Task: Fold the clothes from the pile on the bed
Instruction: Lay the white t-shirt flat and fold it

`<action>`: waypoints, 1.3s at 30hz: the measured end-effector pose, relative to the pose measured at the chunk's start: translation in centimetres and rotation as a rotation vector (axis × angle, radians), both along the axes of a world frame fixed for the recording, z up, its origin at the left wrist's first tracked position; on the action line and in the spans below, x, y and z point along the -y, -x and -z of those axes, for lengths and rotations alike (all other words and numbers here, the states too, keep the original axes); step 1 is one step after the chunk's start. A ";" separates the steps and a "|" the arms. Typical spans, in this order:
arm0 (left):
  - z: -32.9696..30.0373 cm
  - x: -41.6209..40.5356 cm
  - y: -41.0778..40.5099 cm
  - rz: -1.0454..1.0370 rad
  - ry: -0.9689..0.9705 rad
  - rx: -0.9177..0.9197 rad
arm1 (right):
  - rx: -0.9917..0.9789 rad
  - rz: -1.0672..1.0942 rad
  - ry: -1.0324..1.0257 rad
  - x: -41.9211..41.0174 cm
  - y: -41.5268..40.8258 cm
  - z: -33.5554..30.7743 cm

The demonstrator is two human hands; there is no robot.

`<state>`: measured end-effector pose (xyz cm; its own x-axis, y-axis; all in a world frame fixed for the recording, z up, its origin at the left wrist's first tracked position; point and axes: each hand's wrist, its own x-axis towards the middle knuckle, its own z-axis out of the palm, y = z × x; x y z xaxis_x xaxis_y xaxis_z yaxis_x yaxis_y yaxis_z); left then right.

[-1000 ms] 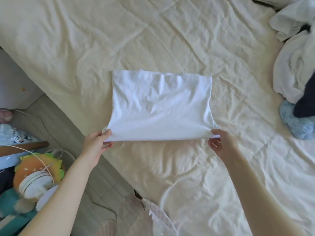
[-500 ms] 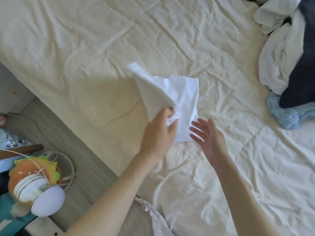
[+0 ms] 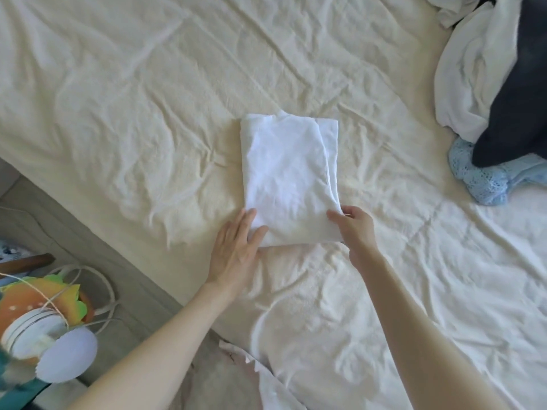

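On the cream bed sheet point(image 3: 148, 99), mid-mattress, lies the white garment point(image 3: 285, 179), folded to a narrow rectangle. The left hand point(image 3: 236, 247) lies flat, fingers straight, against its near left corner; the right hand point(image 3: 353, 229) pinches the near right corner between thumb and curled fingers. I'd say the risk is the offset top layer sliding apart if that corner is tugged. The unfolded pile point(image 3: 485, 84) waits at the far right.

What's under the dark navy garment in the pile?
The dark navy garment lies over a white garment and the top edge of a light blue knit piece. Whatever else lies beneath it is covered, and the pile runs out of frame.
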<state>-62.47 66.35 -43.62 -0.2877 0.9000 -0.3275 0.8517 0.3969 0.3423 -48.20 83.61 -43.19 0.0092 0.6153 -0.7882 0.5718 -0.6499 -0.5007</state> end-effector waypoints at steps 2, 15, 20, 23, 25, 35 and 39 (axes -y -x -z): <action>0.2 -0.2 0.0 0.018 -0.016 -0.019 | -0.007 0.027 0.013 0.6 -0.5 0.2; -0.4 -0.7 1.3 0.026 -0.242 0.051 | -0.240 0.227 0.334 0.6 -1.4 -0.6; -2.9 1.3 1.4 -0.040 -0.151 0.254 | -0.181 0.161 0.412 1.8 -3.3 -2.5; -4.1 3.4 0.7 -0.167 -0.048 0.430 | -0.121 0.133 0.454 2.4 -4.9 -4.3; -4.7 3.9 0.7 -0.272 -0.029 0.511 | -0.108 0.129 0.473 2.1 -5.2 -5.4; -2.6 -6.4 7.0 -0.953 -0.207 0.714 | -0.084 0.140 -0.043 -3.5 3.7 -5.9; -0.5 -5.8 5.3 -0.961 -0.073 0.807 | 0.110 -0.573 -0.737 0.2 4.8 -3.2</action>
